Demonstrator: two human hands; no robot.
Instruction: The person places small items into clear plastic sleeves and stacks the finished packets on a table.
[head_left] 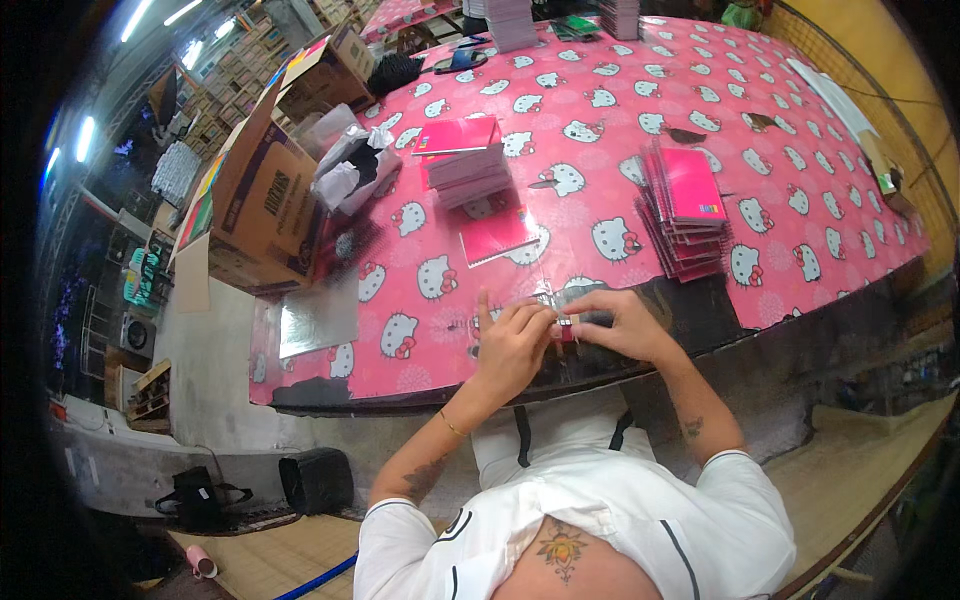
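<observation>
Head view, left hand [512, 345]: fingers curled at pink-and-silver item [563, 329]; hold cannot be told.
Right hand [625, 325]: thumb and forefinger slightly parted beside it; hold likewise unclear.
Pink-and-silver item: between hands, table's [800, 240] 6 o'clock edge.
Loose pink notebook [498, 238]: 11 o'clock from hands.
Spiral-bound stack [692, 190]: 1 o'clock.

pretty big table [600, 205] under a pink cartoon-cat cover [780, 215], with black patches [690, 305] along the near edge. on it there's a stack of pink notebooks [460, 165], one loose pink notebook [498, 238] just in front, a pile of spiral notebooks [692, 190] to the right, a shiny sheet [318, 322] near the left corner, plus an open cardboard box [265, 205].
</observation>
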